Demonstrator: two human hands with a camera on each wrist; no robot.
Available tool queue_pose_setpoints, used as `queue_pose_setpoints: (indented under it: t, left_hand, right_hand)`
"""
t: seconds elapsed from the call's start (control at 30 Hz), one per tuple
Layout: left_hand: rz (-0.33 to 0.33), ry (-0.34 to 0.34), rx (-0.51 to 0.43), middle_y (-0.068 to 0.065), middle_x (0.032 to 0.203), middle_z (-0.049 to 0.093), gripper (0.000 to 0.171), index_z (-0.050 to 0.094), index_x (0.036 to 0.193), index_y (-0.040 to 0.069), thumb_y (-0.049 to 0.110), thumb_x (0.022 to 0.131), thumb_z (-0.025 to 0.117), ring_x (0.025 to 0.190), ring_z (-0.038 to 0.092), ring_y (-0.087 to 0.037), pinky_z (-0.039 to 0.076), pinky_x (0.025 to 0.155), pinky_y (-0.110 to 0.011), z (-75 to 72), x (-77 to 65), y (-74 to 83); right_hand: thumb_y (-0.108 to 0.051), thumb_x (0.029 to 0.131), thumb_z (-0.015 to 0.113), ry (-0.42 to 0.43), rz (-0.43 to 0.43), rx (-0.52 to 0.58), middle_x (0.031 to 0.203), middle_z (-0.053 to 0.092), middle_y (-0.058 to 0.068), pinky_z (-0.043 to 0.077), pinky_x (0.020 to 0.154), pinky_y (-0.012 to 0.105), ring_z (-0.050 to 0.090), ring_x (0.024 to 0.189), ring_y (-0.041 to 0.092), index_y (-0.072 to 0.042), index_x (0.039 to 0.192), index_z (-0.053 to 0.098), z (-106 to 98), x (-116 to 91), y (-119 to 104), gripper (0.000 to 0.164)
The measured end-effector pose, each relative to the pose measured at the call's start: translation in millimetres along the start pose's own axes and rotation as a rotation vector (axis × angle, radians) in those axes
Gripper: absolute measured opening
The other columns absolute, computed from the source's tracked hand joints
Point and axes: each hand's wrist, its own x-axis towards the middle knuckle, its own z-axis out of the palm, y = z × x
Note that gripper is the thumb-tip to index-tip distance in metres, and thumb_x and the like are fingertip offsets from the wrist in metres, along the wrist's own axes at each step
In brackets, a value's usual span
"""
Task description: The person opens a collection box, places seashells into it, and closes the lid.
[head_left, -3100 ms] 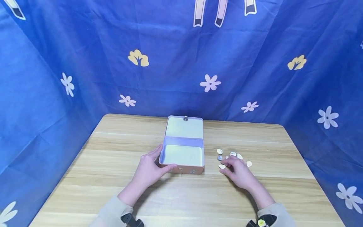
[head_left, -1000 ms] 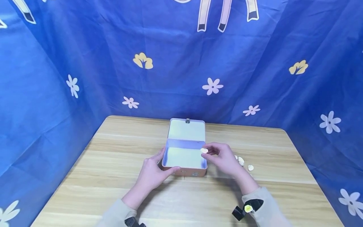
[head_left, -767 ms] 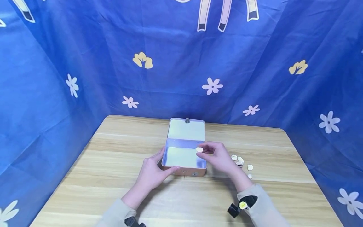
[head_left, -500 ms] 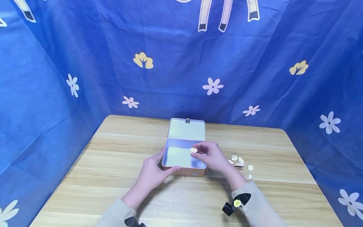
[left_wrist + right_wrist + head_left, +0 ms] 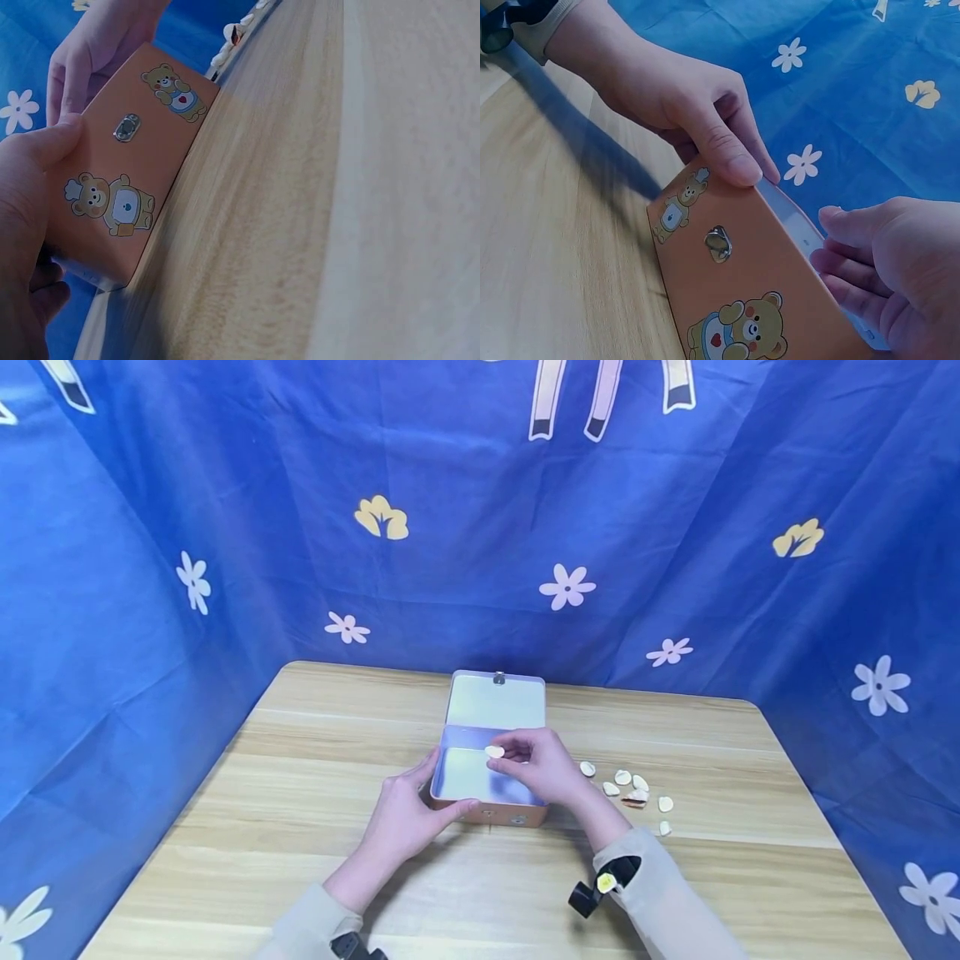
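An orange tin box (image 5: 502, 815) with a pale interior stands with its hinged lid (image 5: 497, 703) laid back. My left hand (image 5: 403, 814) grips its left front corner, thumb on the front wall and fingers along the left side. In the left wrist view, bear pictures and a metal catch plate (image 5: 127, 128) show on the front wall. Over the box's opening, my right hand (image 5: 546, 768) pinches a white seashell (image 5: 494, 752) between thumb and fingers. The right wrist view shows only a sliver of that shell. The right hand covers part of the box's interior.
Several pale shells lie right of the box, among them a shell (image 5: 587, 768) nearest it, a reddish-brown-edged shell (image 5: 635, 798) and a small shell (image 5: 665, 828). A blue patterned curtain (image 5: 465, 527) surrounds the back and sides of the wooden table (image 5: 315, 735).
My right hand has left the shells on the right and moved left over the box, carrying a white shell. The left hand keeps its grip on the box.
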Motion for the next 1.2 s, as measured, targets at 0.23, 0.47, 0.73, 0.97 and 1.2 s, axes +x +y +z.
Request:
queue_pose_setpoints:
  t: [0.23, 0.47, 0.73, 0.97, 1.2]
  left_hand:
    - [-0.003, 0.002, 0.006, -0.024, 0.142, 0.059, 0.107, 0.054, 0.149, -0.008, 0.059, 0.075, 0.093, 0.056, 0.041, -0.006, 0.056, 0.082, -0.037, 0.6, 0.5, 0.5]
    - [0.005, 0.004, 0.007, -0.024, 0.142, 0.059, 0.113, 0.054, 0.149, -0.007, 0.072, 0.074, 0.086, 0.055, 0.039, -0.005, 0.056, 0.082, -0.035, 0.2, 0.0, 0.1]
    - [0.006, 0.002, 0.007, -0.025, 0.142, 0.059, 0.113, 0.053, 0.149, -0.007, 0.071, 0.075, 0.086, 0.050, 0.031, -0.004, 0.056, 0.079, -0.035, 0.5, -0.8, -0.7]
    - [0.015, 0.008, 0.008, -0.025, 0.141, 0.059, 0.112, 0.055, 0.148, -0.008, 0.072, 0.075, 0.086, 0.059, 0.047, -0.007, 0.057, 0.081, -0.035, 1.0, -0.9, -1.0]
    - [0.021, 0.018, -0.003, -0.025, 0.141, 0.060, 0.110, 0.055, 0.148, -0.008, 0.066, 0.075, 0.090, 0.097, 0.069, -0.020, 0.060, 0.094, -0.044, 2.2, -1.1, -3.1]
  right_hand:
    - [-0.013, 0.093, 0.084, -0.023, 0.008, -0.011, 0.105, 0.078, 0.006, 0.062, 0.083, 0.029, 0.073, 0.090, 0.014, 0.000, 0.115, 0.078, 2.5, 3.4, 1.4, 0.026]
    - [-0.008, 0.092, 0.084, -0.042, -0.004, -0.037, 0.099, 0.077, 0.004, 0.063, 0.080, 0.028, 0.072, 0.087, 0.012, 0.002, 0.114, 0.078, 5.7, 4.7, -0.7, 0.025]
    - [-0.008, 0.091, 0.085, -0.045, -0.013, -0.064, 0.099, 0.077, 0.004, 0.063, 0.078, 0.027, 0.072, 0.085, 0.010, 0.001, 0.111, 0.079, 11.2, 5.8, 1.7, 0.023]
    - [-0.010, 0.091, 0.086, -0.051, -0.024, -0.085, 0.097, 0.078, 0.003, 0.063, 0.076, 0.027, 0.072, 0.084, 0.011, 0.000, 0.111, 0.079, 13.3, 5.5, 3.6, 0.023]
    - [-0.016, 0.092, 0.085, -0.073, -0.043, -0.106, 0.110, 0.078, 0.010, 0.063, 0.089, 0.035, 0.075, 0.100, 0.024, 0.003, 0.117, 0.077, 11.8, 5.0, 4.7, 0.032]
